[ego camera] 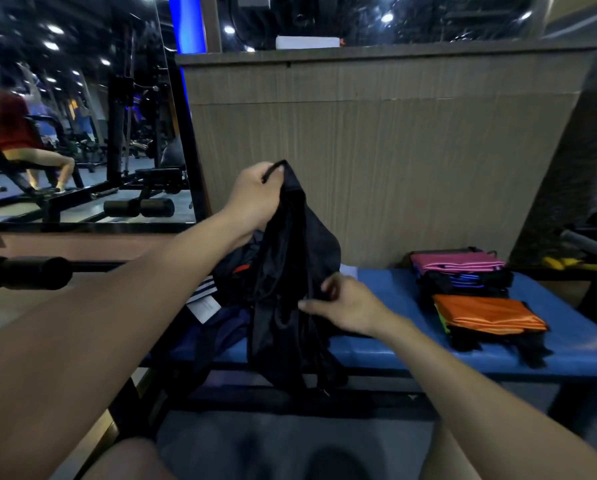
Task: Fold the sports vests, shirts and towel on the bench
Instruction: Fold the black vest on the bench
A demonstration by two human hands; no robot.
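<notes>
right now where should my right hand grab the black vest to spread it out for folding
Pinch the free shoulder strap near the top, coming in from the right. The left hand already grips one strap high, so the black vest hangs bunched and twisted; the right hand only pinches its middle. Matching the grip height would probably let it hang flat over the bench.

The black garment [290, 271] hides much of the unfolded pile [221, 306] behind, perhaps shirts.

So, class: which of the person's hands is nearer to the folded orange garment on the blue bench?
Right. The right hand pinches the black vest just left of the orange garment; the left hand grips the vest's top, higher and farther left.
</notes>
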